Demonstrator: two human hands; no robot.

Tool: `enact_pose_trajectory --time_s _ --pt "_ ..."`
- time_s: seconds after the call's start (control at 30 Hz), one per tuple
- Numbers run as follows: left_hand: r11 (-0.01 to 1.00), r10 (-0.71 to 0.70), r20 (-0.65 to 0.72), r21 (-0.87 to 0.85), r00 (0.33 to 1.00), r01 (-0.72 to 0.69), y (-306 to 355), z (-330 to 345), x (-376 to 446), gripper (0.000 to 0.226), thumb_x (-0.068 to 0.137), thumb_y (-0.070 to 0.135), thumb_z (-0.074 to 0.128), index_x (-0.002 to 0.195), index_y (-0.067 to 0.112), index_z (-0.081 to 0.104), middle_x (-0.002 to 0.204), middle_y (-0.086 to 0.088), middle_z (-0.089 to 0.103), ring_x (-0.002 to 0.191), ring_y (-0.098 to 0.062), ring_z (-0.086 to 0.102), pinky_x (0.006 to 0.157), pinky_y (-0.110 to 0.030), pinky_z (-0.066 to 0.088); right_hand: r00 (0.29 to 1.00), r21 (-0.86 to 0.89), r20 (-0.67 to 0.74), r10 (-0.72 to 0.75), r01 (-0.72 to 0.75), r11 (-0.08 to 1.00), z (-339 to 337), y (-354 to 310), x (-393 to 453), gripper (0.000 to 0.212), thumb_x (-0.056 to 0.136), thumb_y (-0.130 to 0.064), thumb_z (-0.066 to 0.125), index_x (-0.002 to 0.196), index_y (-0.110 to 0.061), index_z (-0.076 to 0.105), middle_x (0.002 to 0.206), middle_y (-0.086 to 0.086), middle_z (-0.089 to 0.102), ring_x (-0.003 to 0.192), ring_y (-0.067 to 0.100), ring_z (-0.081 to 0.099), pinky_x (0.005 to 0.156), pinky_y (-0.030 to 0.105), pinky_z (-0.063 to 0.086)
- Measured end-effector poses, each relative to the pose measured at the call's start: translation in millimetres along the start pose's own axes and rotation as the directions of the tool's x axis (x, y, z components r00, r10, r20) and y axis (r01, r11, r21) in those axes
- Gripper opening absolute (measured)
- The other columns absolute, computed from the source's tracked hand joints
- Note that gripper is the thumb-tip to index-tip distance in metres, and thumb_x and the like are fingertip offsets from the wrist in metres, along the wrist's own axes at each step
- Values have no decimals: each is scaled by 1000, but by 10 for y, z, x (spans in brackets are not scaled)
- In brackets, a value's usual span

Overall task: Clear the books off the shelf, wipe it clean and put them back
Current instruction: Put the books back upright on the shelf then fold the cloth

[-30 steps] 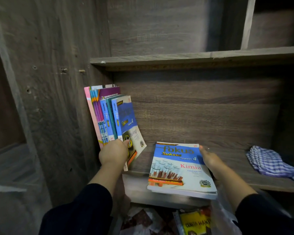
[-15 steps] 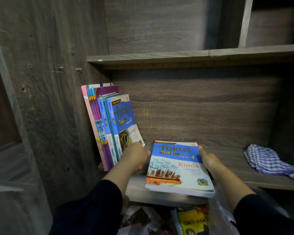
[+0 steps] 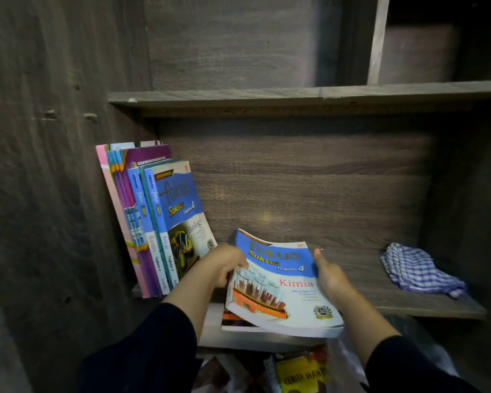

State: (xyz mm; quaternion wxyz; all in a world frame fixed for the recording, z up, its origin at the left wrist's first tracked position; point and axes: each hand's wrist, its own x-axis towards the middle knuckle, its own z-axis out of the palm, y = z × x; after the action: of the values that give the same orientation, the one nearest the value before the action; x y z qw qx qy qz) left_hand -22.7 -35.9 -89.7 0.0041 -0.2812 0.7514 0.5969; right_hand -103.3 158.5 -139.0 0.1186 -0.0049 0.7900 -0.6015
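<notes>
So both hands are on the Kimia book (image 3: 281, 282), which sits at about 6 o'clock on the shelf (image 3: 380, 290), on top of another book (image 3: 238, 321) lying flat under it. The left hand (image 3: 224, 265) has its fingers curled around the book's left edge, and that side is lifted and bowed up. The right hand (image 3: 328, 275) holds the right edge, fingers tucked along it, thumb up top.

Over at 9 o'clock a row of books (image 3: 150, 222) stands leaning against the cabinet's side wall, a Biologi one (image 3: 184, 217) on the outside facing us. A checked cloth (image 3: 420, 269) is bunched up at 3 o'clock on the same shelf, well apart from the books.
</notes>
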Motion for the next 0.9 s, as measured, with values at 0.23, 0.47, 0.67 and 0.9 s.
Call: enact_pose_trajectory --time_s 0.23,0.47,0.67,0.9 --pt "967 91 -124 -227 988 -117 -68 -175 -79 40 85 -16 55 124 -5 55 116 -17 63 106 -34 63 84 -38 53 1000 63 -22 -4 6 998 -12 -24 49 57 98 -48 36 101 -2 68 87 14 65 66 23 59 60 27 44" --pt "790 202 -570 -385 796 -476 -103 -623 -184 49 81 -16 59 125 6 59 115 -12 66 93 -24 61 78 -32 51 999 21 -25 -25 26 999 11 -57 -11 58 99 -45 35 113 1 67 103 20 60 66 22 51 57 28 37" --pt "571 198 -756 -428 623 -701 -122 -394 -310 43 86 -19 48 117 11 49 110 -7 63 95 -19 62 63 -17 50 999 4 1 -49 49 999 32 -17 -7 57 99 -46 34 118 -2 65 121 22 59 89 28 55 79 30 38" --pt "868 357 -755 51 550 -493 -392 -301 -109 24 88 5 59 86 20 40 97 -3 59 90 -23 63 72 -36 55 998 24 20 -59 59 998 -30 -8 13 55 99 -47 35 118 -5 65 117 21 60 88 28 56 80 30 40"
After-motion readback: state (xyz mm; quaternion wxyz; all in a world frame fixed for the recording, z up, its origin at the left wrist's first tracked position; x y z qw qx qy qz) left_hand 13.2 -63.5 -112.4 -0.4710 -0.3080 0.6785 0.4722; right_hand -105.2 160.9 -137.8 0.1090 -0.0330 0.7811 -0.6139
